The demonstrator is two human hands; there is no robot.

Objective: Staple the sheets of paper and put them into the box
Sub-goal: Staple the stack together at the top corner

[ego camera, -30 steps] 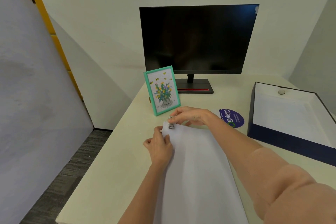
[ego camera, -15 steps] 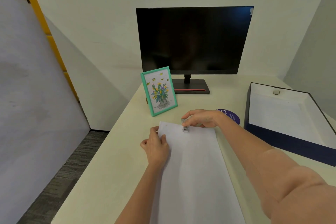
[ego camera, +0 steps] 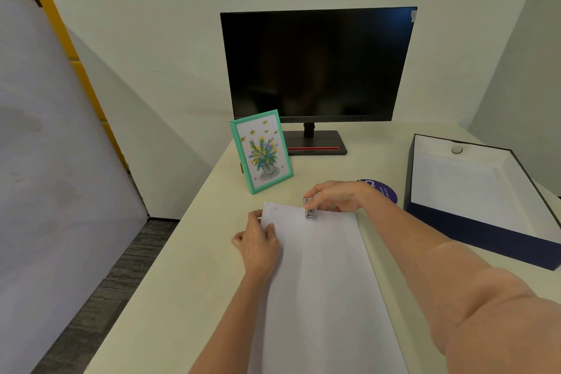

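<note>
Sheets (ego camera: 321, 282) lie flat on the desk (ego camera: 188, 267), just in front of the picture frame (ego camera: 261, 151). Left hand (ego camera: 256, 241) pins their left edge, thumb on top and fingers curled at the edge, likely to keep the stack squared. Right hand (ego camera: 337, 196) has its fingers clamped on a small stapler (ego camera: 309, 209), which sits on the sheets' top edge, in front and right of the frame. The open box (ego camera: 485, 237) waits well right of the frame. Monitor (ego camera: 315, 64) is behind the frame. Cream desk, white walls, grey carpet left of the frame.

Matt white paper sheets (ego camera: 321, 282), shiny metal stapler (ego camera: 310, 208), smooth matt desk (ego camera: 182, 267), glossy black monitor (ego camera: 315, 64)
</note>
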